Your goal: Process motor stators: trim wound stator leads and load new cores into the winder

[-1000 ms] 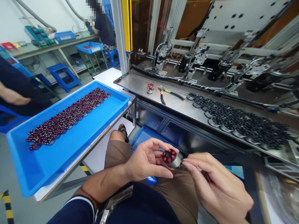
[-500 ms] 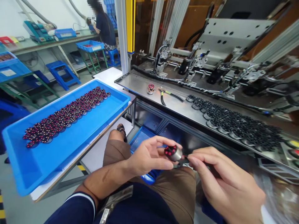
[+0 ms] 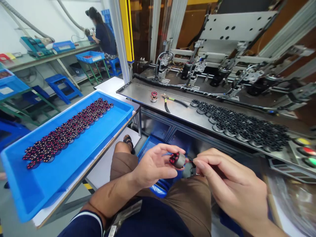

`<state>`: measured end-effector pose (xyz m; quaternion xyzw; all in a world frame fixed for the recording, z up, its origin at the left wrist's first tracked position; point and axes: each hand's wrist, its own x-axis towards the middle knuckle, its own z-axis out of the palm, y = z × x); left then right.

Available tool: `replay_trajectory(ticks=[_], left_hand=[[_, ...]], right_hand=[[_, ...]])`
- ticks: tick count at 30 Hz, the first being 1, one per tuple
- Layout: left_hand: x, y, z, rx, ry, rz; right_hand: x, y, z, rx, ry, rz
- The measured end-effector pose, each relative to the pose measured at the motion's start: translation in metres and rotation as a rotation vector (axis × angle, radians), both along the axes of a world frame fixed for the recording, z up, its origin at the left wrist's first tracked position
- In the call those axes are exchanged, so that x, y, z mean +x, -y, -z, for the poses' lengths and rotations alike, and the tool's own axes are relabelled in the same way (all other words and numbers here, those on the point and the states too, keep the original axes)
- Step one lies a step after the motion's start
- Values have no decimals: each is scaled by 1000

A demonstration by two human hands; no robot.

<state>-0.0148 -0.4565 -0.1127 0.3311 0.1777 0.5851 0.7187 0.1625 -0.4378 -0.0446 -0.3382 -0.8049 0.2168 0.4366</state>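
Observation:
My left hand (image 3: 155,165) is closed around a motor stator (image 3: 181,161), a silvery metal ring with red-tipped black windings, its axis tilted sideways over my lap. The thumb and fingers grip it from the left. Just right of it, my right hand (image 3: 228,181) pinches thumb against forefinger on a thin, dark piece at the stator's right end; its kind is too small to make out. Two similar stators (image 3: 154,98) sit on the metal bench ahead, beside green-and-black cutting pliers (image 3: 170,101).
To the left, a large blue tray (image 3: 111,126) holds packed rows of stators. Many black-topped metal rings (image 3: 237,123) cover the bench's right side, before a machine with several fixtures. Coloured buttons (image 3: 307,150) are at far right. A co-worker (image 3: 105,34) sits at the back.
The view has shifted slightly, so the bench appears further left. Both hands stay close together, and the stator has turned a little, showing more of its metal side.

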Motion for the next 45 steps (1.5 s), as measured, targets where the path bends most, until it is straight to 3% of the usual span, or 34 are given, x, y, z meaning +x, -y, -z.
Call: replay_trajectory(ticks=[2,3,4,7,8,9,10,16,18,20,25,31,33,35,39,45], left_hand=[[0,-4,0,24,44,-108],[0,-8,1,4,44,-65],[-1,-12,2,-32,19,62],[-3,-23,5,-140,-119,701],[-5,-23,5,-151,-148,827],[-5,-23,5,-150,-162,856],[-6,-20,5,-136,-162,791],[0,-2,1,127,-200,-40],[1,-1,3,197,-251,-206],[0,-2,5,202,-329,-205],[-3,-2,6,118,-352,-20],[1,-7,4,169,-264,-126],[1,-10,3,168,-220,-138],[1,-13,2,184,-153,-134],[-1,-17,0,200,-70,-99],[-7,-19,1,200,-131,-86]], right_hand=[[-2,0,-1,-19,-32,-9],[-2,-1,-1,-24,-49,-38],[-3,-2,-1,-26,-61,-74],[-4,-5,0,-1,-73,-150],[-3,-5,0,3,-72,-153],[-3,-6,0,6,-70,-146],[-2,-6,1,6,-69,-132],[-3,-5,3,10,-95,-28],[-4,-6,5,15,-127,-36],[-6,-7,7,27,-156,-68],[-5,-9,11,50,-185,-96],[-7,6,14,21,-250,72],[-12,15,18,-105,-297,135],[-18,23,25,-333,-361,113],[-32,30,42,-793,-577,-56],[-34,24,53,-1202,-832,-310]])
